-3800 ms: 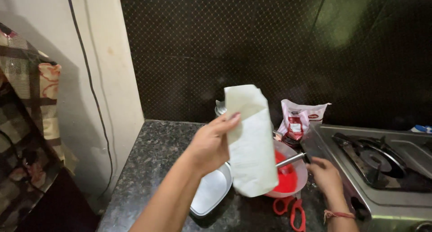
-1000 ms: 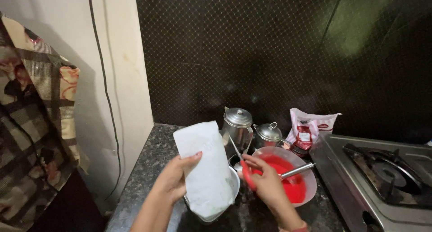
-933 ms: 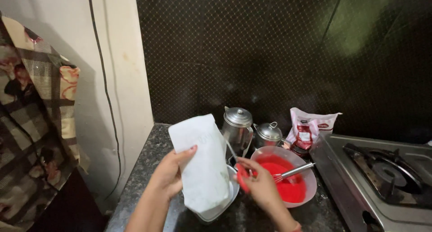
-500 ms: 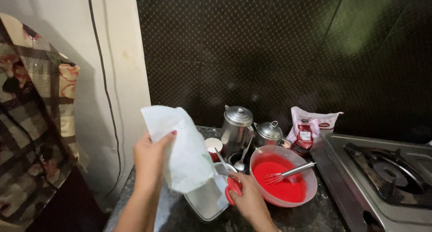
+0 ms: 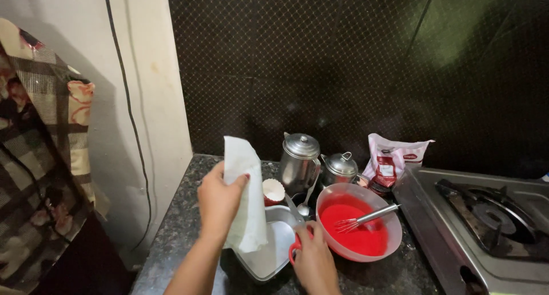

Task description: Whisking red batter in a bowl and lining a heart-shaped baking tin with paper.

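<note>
Left hand (image 5: 218,200) grip clenched on white paper (image 5: 245,199) above metal tin (image 5: 274,250); right hand (image 5: 313,260) grasping red scissors (image 5: 294,250) beside bowl (image 5: 359,226) near counter's (image 5: 183,226) left edge.

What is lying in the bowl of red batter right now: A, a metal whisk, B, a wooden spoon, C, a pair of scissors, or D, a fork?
A: a metal whisk rests in the bowl, its wire head in the red batter and its handle leaning over the right rim.
</note>
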